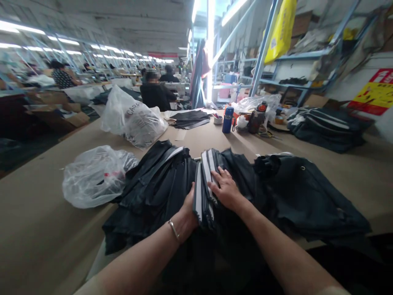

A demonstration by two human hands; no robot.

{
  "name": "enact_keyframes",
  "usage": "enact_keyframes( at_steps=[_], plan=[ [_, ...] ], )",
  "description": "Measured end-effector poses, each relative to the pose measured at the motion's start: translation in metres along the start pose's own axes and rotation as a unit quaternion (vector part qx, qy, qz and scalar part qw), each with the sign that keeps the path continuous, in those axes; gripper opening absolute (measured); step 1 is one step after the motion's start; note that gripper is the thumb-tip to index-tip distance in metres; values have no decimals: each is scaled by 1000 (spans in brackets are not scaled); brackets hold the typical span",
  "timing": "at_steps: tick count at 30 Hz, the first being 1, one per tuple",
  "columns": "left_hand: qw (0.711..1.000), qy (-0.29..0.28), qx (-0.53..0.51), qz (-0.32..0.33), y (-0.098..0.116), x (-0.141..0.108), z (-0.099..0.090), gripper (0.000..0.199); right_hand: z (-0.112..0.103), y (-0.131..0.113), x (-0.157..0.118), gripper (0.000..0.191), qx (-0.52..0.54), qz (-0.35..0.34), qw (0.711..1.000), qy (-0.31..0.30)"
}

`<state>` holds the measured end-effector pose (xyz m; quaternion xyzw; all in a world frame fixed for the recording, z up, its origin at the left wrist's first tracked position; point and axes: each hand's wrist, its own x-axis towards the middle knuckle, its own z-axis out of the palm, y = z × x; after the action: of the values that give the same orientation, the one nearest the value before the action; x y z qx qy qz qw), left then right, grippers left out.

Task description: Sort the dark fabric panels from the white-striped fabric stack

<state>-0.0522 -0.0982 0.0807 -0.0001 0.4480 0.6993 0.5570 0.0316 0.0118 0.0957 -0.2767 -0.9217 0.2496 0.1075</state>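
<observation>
A bundle of dark fabric pieces with pale stripes (199,196) stands between my hands at the middle of the table. My left hand (188,211) is closed round its left side, the fingers mostly hidden behind the cloth. Across the striped face of the bundle lies my right hand (226,189), its fingers bent over the folds and holding them. To the left, a heap of dark fabric pieces (153,184) fans out under and beside the bundle. More dark cloth (241,166) is bunched just beyond my right hand.
Clear plastic bags (92,176) lie on the left of the brown table (39,217). A dark fabric pile (313,196) spreads at right. Behind stand a blue bottle (227,119), a dark bottle (257,118) and flat dark pieces (190,119). People sit working farther back.
</observation>
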Motion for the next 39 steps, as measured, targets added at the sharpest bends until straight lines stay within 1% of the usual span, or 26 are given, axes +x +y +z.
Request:
enact_keyframes(
  at_steps=[2,3,4,5,6,7,8,9,10,11,12,13,14,15,17,19,21,22,24,26,27,30,32,35,37,39],
  plan=[
    [999,17,25,-36,5,-10,4,55,21,10,-4,59,5,-1,1000,31],
    [998,32,53,-25,9,-17,7,55,26,11,-6,59,4,-8,999,40],
    [994,49,93,18,14,-25,9,54,27,11,-8,60,2,-16,999,43],
    [982,61,152,92,19,-32,11,52,27,10,-10,61,0,-21,999,42],
    [954,59,230,182,24,-37,14,52,26,9,-11,62,1,-25,999,38],
    [905,44,324,271,29,-40,17,55,24,8,-12,62,5,-32,999,34],
    [837,22,425,344,32,-39,19,59,22,7,-12,62,13,-45,998,31],
    [758,-5,524,387,34,-36,20,62,20,8,-12,61,24,-67,997,30],
    [684,-29,611,398,34,-30,20,65,18,11,-13,59,40,-98,994,30],
    [626,-44,680,380,33,-23,19,67,17,14,-14,58,56,-137,989,28],
    [587,-51,730,346,30,-14,16,69,15,19,-17,56,70,-171,982,25],
    [564,-57,765,305,27,-6,12,71,14,25,-20,53,78,-195,977,21],
    [551,-66,787,269,24,1,7,73,13,31,-23,49,80,-206,975,18],
    [547,-74,797,246,22,6,1,73,12,37,-27,45,76,-203,976,15],
    [560,-86,785,251,21,11,-10,68,9,47,-33,40,66,-170,983,21],
    [603,-66,741,288,23,11,-18,60,4,53,-35,39,68,-144,987,32],
    [650,-36,691,315,28,11,-22,50,-2,52,-31,37,69,-140,987,32],
    [667,-23,671,324,30,12,-23,46,-6,49,-28,34,63,-140,988,28],
    [683,0,648,338,33,15,-22,44,-14,39,-20,26,31,-123,992,19],
    [681,15,639,357,35,20,-20,41,-19,26,-13,19,-20,-87,996,12],
    [674,17,641,366,35,22,-18,38,-20,19,-9,21,-50,-70,996,12],
    [644,-1,667,375,37,28,-14,24,-20,1,-2,44,-135,-61,989,14],
    [639,2,676,367,40,31,-12,19,-19,-7,2,47,-177,-71,982,8],
    [662,10,661,353,44,32,-11,12,-20,-15,7,41,-209,-80,974,-42],
    [677,10,647,349,46,32,-12,13,-21,-20,11,41,-215,-64,971,-88],
    [686,13,641,345,46,32,-13,13,-21,-27,16,41,-212,-44,969,-117]
  ],
)
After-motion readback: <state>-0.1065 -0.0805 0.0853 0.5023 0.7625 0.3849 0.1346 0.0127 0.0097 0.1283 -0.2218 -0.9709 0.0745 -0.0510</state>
